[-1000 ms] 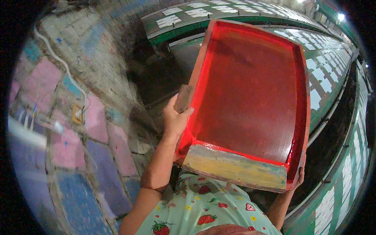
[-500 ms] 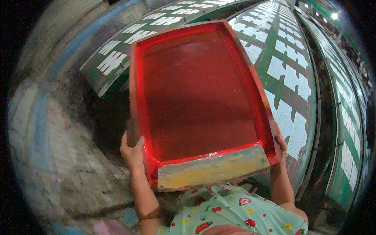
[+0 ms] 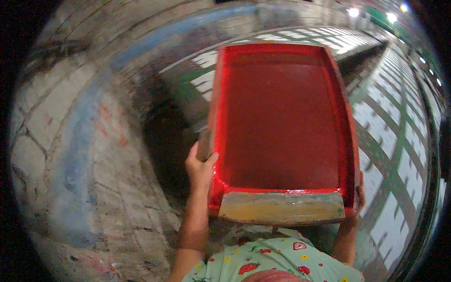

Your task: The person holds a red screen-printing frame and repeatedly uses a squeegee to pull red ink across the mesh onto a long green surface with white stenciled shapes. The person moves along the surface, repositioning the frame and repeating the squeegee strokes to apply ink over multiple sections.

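I hold a large screen printing frame [image 3: 282, 127] in front of my body, with dark red mesh, bright red inner edges and a worn yellow-grey strip across its near end. My left hand [image 3: 201, 167] grips the left side near the lower corner, the thumb over the edge beside a small brownish block [image 3: 204, 145]. On the opposite side my right hand [image 3: 361, 190] clasps the frame's right edge; most of its fingers are hidden behind it. The frame tilts so its inside faces me.
Long green tables carrying rows of pale cut pieces [image 3: 394, 169] run along the right and away behind the frame [image 3: 204, 84]. A stained wall with a blue band [image 3: 188, 23] curves along the far left. Stained paving [image 3: 127, 197] lies to my left. Lamps [image 3: 391, 18] shine at upper right.
My view has swung to the left, so more wall and floor show there. The frame now appears farther right and straighter in the picture, with both hands still on it.
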`<state>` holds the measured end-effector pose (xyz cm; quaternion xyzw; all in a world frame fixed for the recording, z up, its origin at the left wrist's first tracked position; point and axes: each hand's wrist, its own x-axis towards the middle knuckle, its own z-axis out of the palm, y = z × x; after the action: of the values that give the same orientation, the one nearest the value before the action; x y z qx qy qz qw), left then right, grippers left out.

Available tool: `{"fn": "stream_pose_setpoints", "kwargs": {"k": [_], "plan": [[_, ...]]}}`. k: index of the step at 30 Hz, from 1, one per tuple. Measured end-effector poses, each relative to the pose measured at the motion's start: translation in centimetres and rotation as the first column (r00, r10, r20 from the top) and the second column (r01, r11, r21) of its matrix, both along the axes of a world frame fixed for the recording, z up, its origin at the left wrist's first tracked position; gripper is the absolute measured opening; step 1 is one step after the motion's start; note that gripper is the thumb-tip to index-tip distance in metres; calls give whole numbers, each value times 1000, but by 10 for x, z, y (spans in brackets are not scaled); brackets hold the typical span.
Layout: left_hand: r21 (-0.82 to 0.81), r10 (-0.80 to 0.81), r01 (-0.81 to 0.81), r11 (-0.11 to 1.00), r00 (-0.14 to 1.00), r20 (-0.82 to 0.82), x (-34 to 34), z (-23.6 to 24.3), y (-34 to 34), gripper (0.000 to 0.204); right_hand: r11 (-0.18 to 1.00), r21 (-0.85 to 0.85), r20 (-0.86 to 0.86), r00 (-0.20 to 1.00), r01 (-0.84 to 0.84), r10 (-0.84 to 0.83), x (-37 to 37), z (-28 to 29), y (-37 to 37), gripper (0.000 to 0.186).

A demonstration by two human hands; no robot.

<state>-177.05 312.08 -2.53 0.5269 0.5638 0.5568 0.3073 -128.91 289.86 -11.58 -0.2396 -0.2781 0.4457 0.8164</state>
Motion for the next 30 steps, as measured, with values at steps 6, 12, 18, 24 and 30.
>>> {"fn": "stream_pose_setpoints", "kwargs": {"k": [6, 12, 18, 24, 30], "plan": [[5, 106, -106, 994, 992, 73, -102, 8, 118, 74, 907, 167, 76, 922, -387, 380, -47, 10, 190, 78], [60, 194, -194, 979, 981, 17, -213, -25, 248, 72, 945, 58, 35, 946, -323, 322, -131, -4, 354, 73], [39, 206, -208, 977, 976, 66, -340, -44, 392, 74, 974, 5, 333, 919, -228, 213, -261, -11, 484, 69], [-50, 84, -81, 996, 994, 72, -487, -50, 569, 74, 999, 30, 590, 807, -19, -2, -408, -28, 611, 69], [-10, 28, -28, 1000, 997, 66, -556, -81, 740, 74, 943, 97, 317, 908, -318, 274, -460, -61, 746, 70]]}}
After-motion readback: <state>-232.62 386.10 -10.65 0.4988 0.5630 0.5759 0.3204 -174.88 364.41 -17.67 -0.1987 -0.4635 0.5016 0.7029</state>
